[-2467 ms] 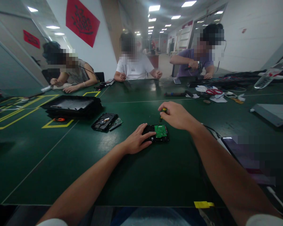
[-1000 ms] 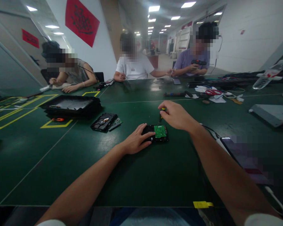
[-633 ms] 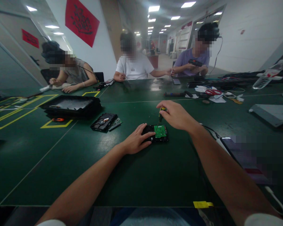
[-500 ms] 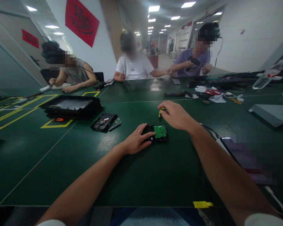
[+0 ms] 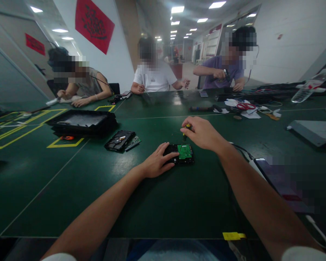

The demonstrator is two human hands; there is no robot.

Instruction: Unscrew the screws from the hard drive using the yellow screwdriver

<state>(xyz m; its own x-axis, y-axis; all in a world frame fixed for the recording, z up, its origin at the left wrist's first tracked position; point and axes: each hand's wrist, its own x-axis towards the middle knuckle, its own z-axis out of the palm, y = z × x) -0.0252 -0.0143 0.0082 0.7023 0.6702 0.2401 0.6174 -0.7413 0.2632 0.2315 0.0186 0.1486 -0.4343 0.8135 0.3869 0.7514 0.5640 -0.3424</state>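
Observation:
A black hard drive [image 5: 189, 160] with a green circuit board [image 5: 185, 151] facing up lies flat on the table. My left hand [image 5: 159, 161] grips its left end, thumb along the near edge and other fingers spread over the top and far edge. Above the board, my right hand [image 5: 201, 132] is closed around a small yellow-and-black screwdriver [image 5: 188, 127], held nearly upright. Its tip points down at the board's far side; whether it sits in a screw is too small to tell. To the left lie another hard drive [image 5: 119, 140] and a loose circuit board [image 5: 133, 143].
Stacked black trays [image 5: 81, 121] stand at the left. On the right are a tablet-like screen [image 5: 279, 185] with cables and a grey metal box [image 5: 312, 132]. Red-handled scissors [image 5: 246, 106] and a plastic bottle [image 5: 309, 87] lie farther back. Three people sit across the table [image 5: 163, 210].
My right fingers have shifted slightly around the screwdriver handle, while my left hand and the drive stay put. Across the table, the person in purple has pulled their hands away from their neighbour's hand.

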